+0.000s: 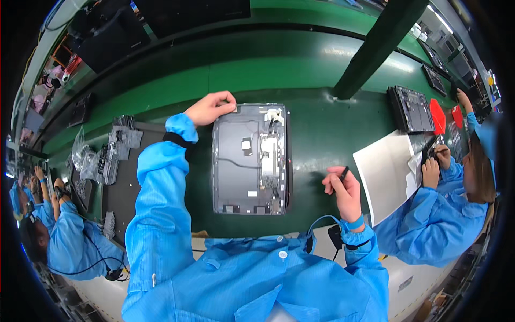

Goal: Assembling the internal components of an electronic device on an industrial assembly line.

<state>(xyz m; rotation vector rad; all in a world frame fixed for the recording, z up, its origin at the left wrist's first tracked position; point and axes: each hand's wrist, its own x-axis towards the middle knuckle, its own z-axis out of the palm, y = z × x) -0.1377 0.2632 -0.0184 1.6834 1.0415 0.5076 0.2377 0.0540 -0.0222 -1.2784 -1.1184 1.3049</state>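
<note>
An opened tablet (230, 180) lies upright before me on the green bench, its dark housing bare at the left and its circuit board (269, 161) along the right side. A small white label on a black square (247, 145) and a thin dark cable (236, 162) show inside the housing. At its top left corner my left hand (210, 108) is closed in a pinch; whatever its fingertips grip there is hidden. To the right of the tablet, my right hand (345, 193) is raised apart from it, closed around a short black pen-like tool (344, 173).
On the left stands a dark tray (120, 193) beside grey parts and clear plastic bags (86, 161). A white sheet (383, 172) lies at the right, below stacked opened tablets (412, 110) and red pieces (438, 117). A green post (375, 51) rises beyond. Co-workers sit at both sides.
</note>
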